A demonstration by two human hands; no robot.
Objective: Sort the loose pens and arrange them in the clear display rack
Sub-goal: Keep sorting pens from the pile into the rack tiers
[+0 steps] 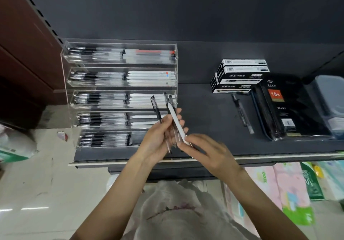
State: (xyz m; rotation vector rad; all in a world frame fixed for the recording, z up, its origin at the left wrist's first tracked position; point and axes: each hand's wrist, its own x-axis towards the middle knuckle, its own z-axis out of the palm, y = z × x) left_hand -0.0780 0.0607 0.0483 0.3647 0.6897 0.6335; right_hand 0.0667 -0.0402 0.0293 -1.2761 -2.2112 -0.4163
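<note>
A clear tiered display rack stands on the left of the dark shelf. Its rows hold black-capped clear pens on the left and white pens on the right. My left hand is in front of the rack's lower right corner, closed around a small bunch of pens: black-capped clear ones and one white pen. My right hand pinches the lower end of that white pen. One loose clear pen lies on the shelf to the right.
Stacked pen boxes and a black wrapped diary lie right of the loose pen, with a grey plastic box at the far right. The shelf's front edge runs below my hands. Packaged goods sit underneath.
</note>
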